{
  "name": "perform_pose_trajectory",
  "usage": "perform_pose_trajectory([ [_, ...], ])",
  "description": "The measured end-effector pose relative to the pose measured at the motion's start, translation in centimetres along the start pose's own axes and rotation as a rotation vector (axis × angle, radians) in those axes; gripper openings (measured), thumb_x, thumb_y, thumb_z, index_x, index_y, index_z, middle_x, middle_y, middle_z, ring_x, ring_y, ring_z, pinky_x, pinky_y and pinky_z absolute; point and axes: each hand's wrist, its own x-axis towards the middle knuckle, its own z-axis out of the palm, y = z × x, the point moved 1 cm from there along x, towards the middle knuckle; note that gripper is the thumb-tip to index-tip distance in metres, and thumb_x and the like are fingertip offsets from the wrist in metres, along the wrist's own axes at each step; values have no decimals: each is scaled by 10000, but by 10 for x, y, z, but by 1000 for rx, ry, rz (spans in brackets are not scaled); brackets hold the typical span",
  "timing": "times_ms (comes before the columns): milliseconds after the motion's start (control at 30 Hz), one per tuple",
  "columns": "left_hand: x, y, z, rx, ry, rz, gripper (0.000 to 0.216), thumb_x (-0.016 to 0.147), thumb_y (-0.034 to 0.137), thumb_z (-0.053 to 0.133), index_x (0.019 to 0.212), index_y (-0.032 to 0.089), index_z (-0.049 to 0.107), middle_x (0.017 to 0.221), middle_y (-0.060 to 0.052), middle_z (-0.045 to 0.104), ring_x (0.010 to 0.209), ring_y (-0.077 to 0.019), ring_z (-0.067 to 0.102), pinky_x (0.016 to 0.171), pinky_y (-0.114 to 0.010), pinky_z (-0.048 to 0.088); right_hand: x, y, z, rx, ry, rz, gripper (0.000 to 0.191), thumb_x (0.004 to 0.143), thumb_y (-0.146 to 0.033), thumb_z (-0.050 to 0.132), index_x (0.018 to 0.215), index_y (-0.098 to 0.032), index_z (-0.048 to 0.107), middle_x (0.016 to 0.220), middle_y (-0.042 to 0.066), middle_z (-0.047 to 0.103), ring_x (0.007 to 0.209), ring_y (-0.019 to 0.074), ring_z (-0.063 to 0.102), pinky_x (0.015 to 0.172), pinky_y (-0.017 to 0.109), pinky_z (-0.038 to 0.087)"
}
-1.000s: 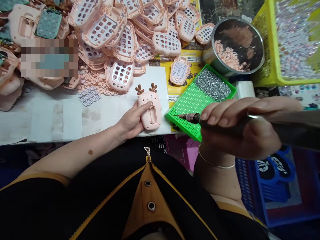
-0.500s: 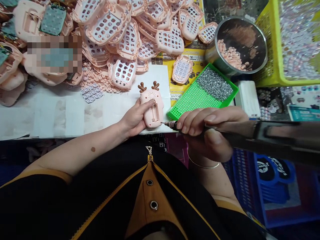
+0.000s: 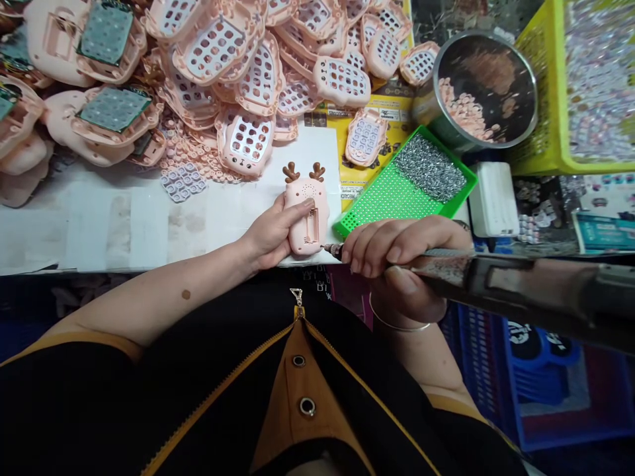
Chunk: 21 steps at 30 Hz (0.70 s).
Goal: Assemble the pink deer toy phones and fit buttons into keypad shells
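My left hand (image 3: pixel 270 235) grips a pink toy phone (image 3: pixel 300 228) with brown antlers, its back facing up. The thumb lies across the back, just above the open battery compartment. In my right hand (image 3: pixel 401 248) is a dark power screwdriver (image 3: pixel 516 281), fingers wrapped round its front end. The screwdriver's thin tip meets the lower right corner of the toy phone. Beyond my right hand sits a green perforated tray (image 3: pixel 377 198) with a heap of small metal screws (image 3: pixel 429 168) at its far end.
Pink shell halves (image 3: pixel 248 73) pile up at the back, beside housings with green circuit boards (image 3: pixel 112 109). A steel bowl (image 3: pixel 533 99) of small pink parts stands back right, near a yellow basket (image 3: pixel 540 155). A white box (image 3: pixel 492 198) lies right of the tray.
The toy phone and my left hand have shifted slightly right in view. The screwdriver's rear has swung lower, and its tip stays at the phone's lower right corner.
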Motion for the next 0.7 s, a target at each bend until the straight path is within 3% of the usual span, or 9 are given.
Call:
perform_pose_trajectory([
  [133, 1, -1, -1, 25, 15, 1, 349, 860, 133, 702, 1173, 223, 578, 926, -14, 702, 903, -179, 679, 999, -455, 527, 8, -10, -6, -22, -2, -96, 64, 841, -278, 736, 874, -247, 691, 538, -60, 545, 436, 124, 559, 437, 285, 516],
  [200, 2, -1, -2, 31, 22, -5, 352, 867, 132, 692, 1183, 228, 571, 931, -13, 705, 880, -171, 677, 983, -457, 537, 16, -13, -14, -81, 66, -175, 66, 851, -322, 726, 865, -269, 687, 514, -69, 506, 401, 117, 509, 417, 277, 495],
  [333, 2, 1, -1, 36, 36, -25, 343, 885, 142, 678, 1197, 225, 561, 951, -25, 718, 860, -163, 678, 961, -446, 551, 33, -6, -34, -267, 183, -285, 219, 845, -401, 712, 700, -279, 602, 484, -64, 405, 381, 112, 427, 399, 272, 446],
  [700, 2, 2, -2, 10, 26, -49, 402, 874, 157, 700, 1240, 236, 553, 959, -23, 717, 902, -190, 693, 1012, -495, 524, 24, 25, -59, -402, 330, -55, 377, 793, -566, 690, 709, -287, 451, 519, -79, 397, 421, 137, 458, 473, 350, 444],
])
